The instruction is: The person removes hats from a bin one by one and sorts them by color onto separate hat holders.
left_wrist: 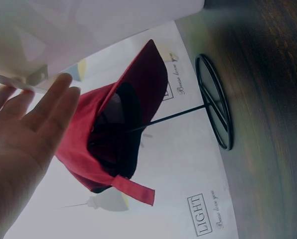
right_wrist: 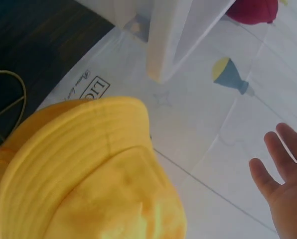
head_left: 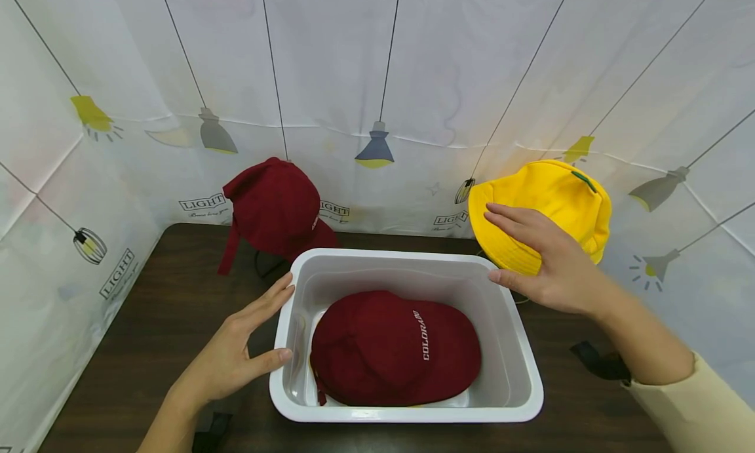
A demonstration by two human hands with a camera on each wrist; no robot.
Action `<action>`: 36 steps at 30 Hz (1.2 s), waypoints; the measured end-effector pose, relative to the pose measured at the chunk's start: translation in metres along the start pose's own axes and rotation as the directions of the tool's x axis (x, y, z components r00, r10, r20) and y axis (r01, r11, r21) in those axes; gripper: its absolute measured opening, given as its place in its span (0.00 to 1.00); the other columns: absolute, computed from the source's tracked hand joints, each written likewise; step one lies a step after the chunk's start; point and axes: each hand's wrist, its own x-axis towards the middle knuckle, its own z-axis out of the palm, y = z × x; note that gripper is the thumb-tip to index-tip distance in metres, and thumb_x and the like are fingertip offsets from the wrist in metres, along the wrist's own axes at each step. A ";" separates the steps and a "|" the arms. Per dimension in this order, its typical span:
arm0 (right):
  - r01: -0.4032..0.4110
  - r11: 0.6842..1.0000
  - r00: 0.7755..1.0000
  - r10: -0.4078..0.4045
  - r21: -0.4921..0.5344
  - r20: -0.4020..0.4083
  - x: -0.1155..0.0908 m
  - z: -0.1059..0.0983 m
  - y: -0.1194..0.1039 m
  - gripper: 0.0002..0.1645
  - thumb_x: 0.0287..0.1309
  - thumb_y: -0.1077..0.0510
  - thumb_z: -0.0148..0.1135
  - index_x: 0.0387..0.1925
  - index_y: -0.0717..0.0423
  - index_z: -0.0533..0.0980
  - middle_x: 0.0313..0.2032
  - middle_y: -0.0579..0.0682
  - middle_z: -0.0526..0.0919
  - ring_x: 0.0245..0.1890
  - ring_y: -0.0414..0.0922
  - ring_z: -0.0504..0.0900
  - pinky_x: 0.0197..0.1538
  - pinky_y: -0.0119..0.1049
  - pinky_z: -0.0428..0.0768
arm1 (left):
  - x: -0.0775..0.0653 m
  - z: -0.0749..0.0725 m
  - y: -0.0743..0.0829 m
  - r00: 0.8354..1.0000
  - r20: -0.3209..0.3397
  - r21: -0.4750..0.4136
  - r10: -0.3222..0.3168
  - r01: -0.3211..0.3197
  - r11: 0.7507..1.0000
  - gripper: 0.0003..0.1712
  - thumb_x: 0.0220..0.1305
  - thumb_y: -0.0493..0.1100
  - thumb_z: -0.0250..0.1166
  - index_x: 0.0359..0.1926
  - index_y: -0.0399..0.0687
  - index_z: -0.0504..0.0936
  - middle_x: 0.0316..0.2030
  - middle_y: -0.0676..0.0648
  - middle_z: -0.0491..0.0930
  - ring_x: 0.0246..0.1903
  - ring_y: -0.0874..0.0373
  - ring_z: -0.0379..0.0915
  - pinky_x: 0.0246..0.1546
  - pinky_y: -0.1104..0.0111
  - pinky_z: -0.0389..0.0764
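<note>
- Key relation: white bin (head_left: pixel 407 414) sits between the two hands on the table (head_left: pixel 147 315), long axis running left to right.
- Left hand (head_left: pixel 232 351): at the bin's left rim, fingers straight, thumb apart, pinching nothing. Bin lies to its right. Firm contact, can't tell.
- Right hand (head_left: pixel 548 266): by the bin's far right corner, fingers straight, thumb apart with its tip close to the rim, holding nothing. Bin lies left and nearer the person.
- Red cap (head_left: pixel 383 348) inside the bin, long axis along the bin's, crown left, brim right.
- Second red cap (head_left: pixel 274 207) on a black stand (left_wrist: pixel 176 115), behind the bin's far left corner; left hand nearer.
- Yellow hat (head_left: pixel 533 184) behind the far right corner; right hand nearer, overlapping it in head view, apart in right wrist view.
</note>
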 end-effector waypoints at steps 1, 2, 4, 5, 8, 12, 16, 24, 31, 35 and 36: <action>0.017 1.000 1.000 -0.017 -0.007 0.007 0.001 0.002 -0.002 0.54 0.49 0.56 0.81 0.77 0.46 0.68 0.75 0.51 0.70 0.73 0.57 0.66 0.68 0.67 0.67 | 0.000 0.000 0.000 1.000 0.000 0.001 0.000 0.000 1.000 0.49 0.63 0.42 0.74 0.82 0.50 0.61 0.82 0.50 0.54 0.79 0.56 0.53 0.70 0.70 0.59; 0.027 0.999 0.999 -0.027 -0.017 0.018 0.002 0.003 -0.004 0.54 0.49 0.55 0.81 0.78 0.46 0.68 0.75 0.51 0.69 0.73 0.57 0.66 0.68 0.68 0.67 | 0.000 0.000 0.000 1.000 -0.001 0.003 0.000 0.000 1.000 0.49 0.63 0.42 0.74 0.82 0.50 0.61 0.82 0.51 0.54 0.79 0.56 0.53 0.70 0.70 0.59; 0.053 0.998 0.998 -0.052 -0.031 0.039 0.003 0.005 -0.008 0.54 0.50 0.54 0.81 0.78 0.47 0.67 0.76 0.50 0.69 0.73 0.56 0.66 0.68 0.68 0.67 | 0.000 0.000 -0.001 1.000 0.000 0.003 -0.001 0.001 1.000 0.49 0.63 0.42 0.74 0.82 0.51 0.61 0.82 0.51 0.54 0.79 0.56 0.53 0.70 0.70 0.59; 0.068 0.997 0.997 -0.066 -0.036 0.047 0.004 0.006 -0.010 0.54 0.51 0.53 0.81 0.78 0.47 0.67 0.76 0.51 0.69 0.73 0.56 0.66 0.68 0.67 0.66 | 0.000 0.000 -0.001 1.000 0.001 0.002 -0.001 0.001 1.000 0.49 0.63 0.42 0.74 0.82 0.51 0.61 0.82 0.50 0.54 0.79 0.56 0.53 0.70 0.70 0.59; 0.109 0.993 0.992 -0.106 -0.045 0.066 0.008 0.009 -0.014 0.53 0.51 0.52 0.80 0.78 0.49 0.67 0.76 0.52 0.69 0.73 0.57 0.67 0.68 0.66 0.66 | 0.000 0.000 -0.001 1.000 0.003 -0.001 -0.001 0.001 1.000 0.49 0.63 0.42 0.73 0.82 0.50 0.61 0.82 0.50 0.54 0.79 0.55 0.53 0.70 0.70 0.59; 0.162 0.985 0.984 -0.157 -0.055 0.085 0.014 0.014 -0.019 0.52 0.52 0.50 0.79 0.77 0.52 0.68 0.75 0.53 0.70 0.72 0.57 0.69 0.68 0.66 0.66 | -0.001 0.000 -0.001 1.000 0.002 0.006 -0.002 0.002 1.000 0.49 0.63 0.42 0.73 0.82 0.51 0.61 0.82 0.50 0.54 0.79 0.55 0.53 0.70 0.68 0.60; 0.178 0.983 0.978 -0.172 -0.047 0.115 0.019 0.018 -0.025 0.52 0.54 0.48 0.78 0.77 0.54 0.67 0.76 0.52 0.68 0.73 0.56 0.68 0.69 0.66 0.65 | -0.001 -0.001 -0.001 1.000 0.000 0.008 -0.004 0.004 1.000 0.49 0.63 0.43 0.73 0.82 0.51 0.61 0.82 0.51 0.54 0.79 0.55 0.53 0.70 0.68 0.60; 0.180 0.984 0.971 -0.176 -0.013 0.161 0.029 0.023 -0.039 0.51 0.57 0.45 0.77 0.78 0.51 0.66 0.77 0.53 0.66 0.74 0.57 0.66 0.69 0.67 0.64 | -0.001 -0.001 -0.001 1.000 -0.009 0.013 -0.014 0.015 1.000 0.48 0.63 0.43 0.74 0.81 0.52 0.62 0.82 0.52 0.54 0.79 0.56 0.54 0.69 0.64 0.62; 0.127 0.992 0.963 -0.126 0.009 0.240 0.034 0.029 -0.050 0.50 0.60 0.40 0.74 0.79 0.48 0.66 0.79 0.51 0.62 0.77 0.56 0.61 0.72 0.66 0.61 | 0.000 -0.002 0.000 1.000 -0.003 0.022 -0.007 0.007 1.000 0.49 0.63 0.43 0.74 0.81 0.51 0.62 0.82 0.51 0.54 0.78 0.55 0.54 0.69 0.63 0.63; 0.090 0.996 0.957 -0.094 0.028 0.275 0.038 0.032 -0.056 0.49 0.59 0.38 0.74 0.77 0.48 0.67 0.79 0.49 0.61 0.77 0.54 0.61 0.72 0.65 0.62 | 0.000 -0.001 0.000 1.000 -0.005 0.025 -0.006 0.006 1.000 0.48 0.63 0.43 0.74 0.81 0.51 0.62 0.82 0.51 0.54 0.78 0.55 0.55 0.69 0.62 0.64; 0.082 0.996 0.955 -0.088 0.033 0.282 0.039 0.033 -0.058 0.50 0.59 0.38 0.74 0.77 0.48 0.68 0.79 0.48 0.61 0.77 0.53 0.61 0.72 0.65 0.63 | 0.000 -0.001 0.000 1.000 -0.004 0.022 -0.005 0.005 1.000 0.48 0.63 0.43 0.74 0.81 0.51 0.62 0.82 0.51 0.54 0.78 0.55 0.55 0.69 0.62 0.64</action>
